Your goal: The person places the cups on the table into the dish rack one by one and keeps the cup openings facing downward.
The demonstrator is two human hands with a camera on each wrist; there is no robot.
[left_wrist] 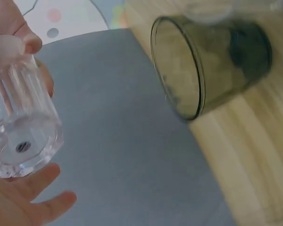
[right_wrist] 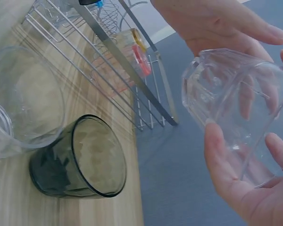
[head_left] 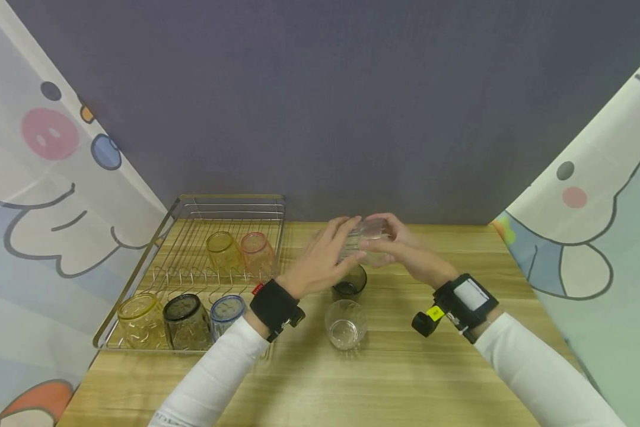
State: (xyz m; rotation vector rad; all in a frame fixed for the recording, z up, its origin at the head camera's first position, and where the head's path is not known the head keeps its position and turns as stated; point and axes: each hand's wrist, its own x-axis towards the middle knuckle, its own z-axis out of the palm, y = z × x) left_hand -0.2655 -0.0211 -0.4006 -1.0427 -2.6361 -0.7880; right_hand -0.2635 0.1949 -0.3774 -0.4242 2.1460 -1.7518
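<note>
- Nearest the camera, a clear empty tumbler (head_left: 344, 325) is seen upright on the worktop (head_left: 384, 379), with a dark smoky glass (head_left: 349, 283) just behind it.
- Directly above the dark smoky glass, a clear ribbed glass (head_left: 366, 238) is held in the air between both hands, its long axis lying roughly sideways, from one hand to the other.
- The left hand (head_left: 322, 261) is curled round one end of the clear ribbed glass, and the right hand (head_left: 407, 252) is cupped round the other end, fingers wrapped on its wall; neither hand is clearly nearer.
- Left of the dark smoky glass, a wire rack (head_left: 154, 249) is set, with five tinted glasses lying in it; bare wires are left at its back.
- Right of the dark smoky glass, bare worktop is seen as far as the curtain (head_left: 592, 237).
</note>
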